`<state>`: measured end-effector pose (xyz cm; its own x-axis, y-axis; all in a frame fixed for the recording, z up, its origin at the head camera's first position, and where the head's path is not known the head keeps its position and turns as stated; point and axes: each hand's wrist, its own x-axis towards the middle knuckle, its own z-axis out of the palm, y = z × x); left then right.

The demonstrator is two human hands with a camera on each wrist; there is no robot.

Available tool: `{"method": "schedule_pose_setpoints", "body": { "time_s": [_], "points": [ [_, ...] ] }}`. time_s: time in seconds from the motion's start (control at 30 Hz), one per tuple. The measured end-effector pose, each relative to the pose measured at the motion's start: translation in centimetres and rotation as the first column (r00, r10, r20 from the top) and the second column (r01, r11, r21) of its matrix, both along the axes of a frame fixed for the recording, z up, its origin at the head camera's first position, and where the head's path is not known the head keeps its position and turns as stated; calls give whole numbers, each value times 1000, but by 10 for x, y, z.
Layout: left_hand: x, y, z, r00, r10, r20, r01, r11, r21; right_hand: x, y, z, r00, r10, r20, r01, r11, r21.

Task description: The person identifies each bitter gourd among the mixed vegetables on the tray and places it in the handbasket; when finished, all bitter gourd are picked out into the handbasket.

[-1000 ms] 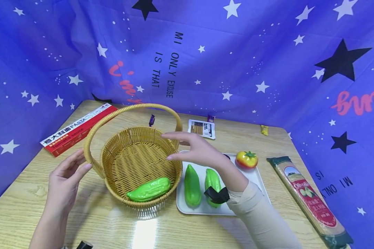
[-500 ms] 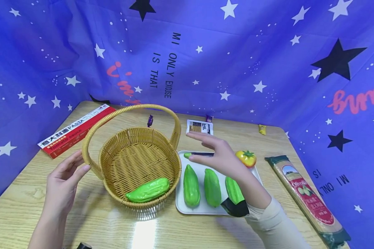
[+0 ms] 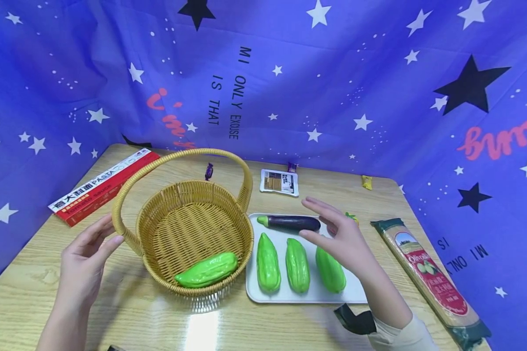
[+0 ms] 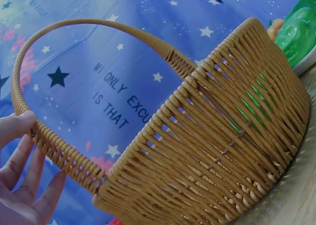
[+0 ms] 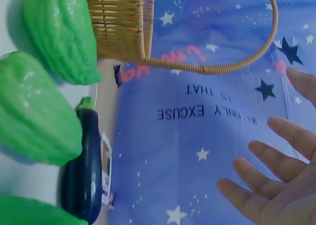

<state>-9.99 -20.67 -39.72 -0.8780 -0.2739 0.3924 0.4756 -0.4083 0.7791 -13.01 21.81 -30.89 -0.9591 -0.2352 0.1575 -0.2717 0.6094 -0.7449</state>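
Note:
A wicker basket (image 3: 195, 234) with a tall arched handle stands at the middle left of the table. My left hand (image 3: 84, 261) holds the handle's left base, thumb in front and fingertips at its far side. One green, ridged vegetable (image 3: 207, 270) lies in the basket. To the right is a white tray (image 3: 263, 296) bearing similar green vegetables (image 3: 297, 265) and a dark eggplant (image 3: 292, 223). Over the tray's right part hovers my right hand (image 3: 340, 241), fingers spread and holding nothing. It hides most of a red-yellow tomato, whose green top (image 3: 352, 217) shows behind.
A red pasta box (image 3: 105, 187) lies at the back left, and a long pasta bag (image 3: 430, 278) along the right edge. Behind the basket and tray are a purple candy (image 3: 209, 171), a flat white packet (image 3: 279, 182) and a yellow candy (image 3: 367, 182). A blue star-print curtain (image 3: 246, 73) encloses the table.
My right hand has moved away from the basket's right side, rightward over the tray, uncovering the eggplant and green vegetables. The left hand keeps its place at the handle.

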Motion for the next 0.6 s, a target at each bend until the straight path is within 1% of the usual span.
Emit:
{"method": "schedule_pose_setpoints", "body": {
  "time_s": [0.13, 0.2, 0.37, 0.6],
  "points": [
    [1, 0, 0, 1000, 17, 9, -17, 1000, -8, 6, 11, -4, 999, -49, 10, 49, 999, 2],
    [1, 0, 0, 1000, 20, 7, -20, 1000, -3, 9, 16, -5, 998, -64, -15, 64, 998, 11],
    [1, 0, 0, 1000, 26, 11, -26, 1000, 4, 16, 28, -7, 991, -94, -97, 94, 996, -11],
    [0, 0, -1, 1000, 4, -1, -4, 1000, -3, 26, 39, -15, 985, -149, -86, 143, 988, -65]
  ]
}}
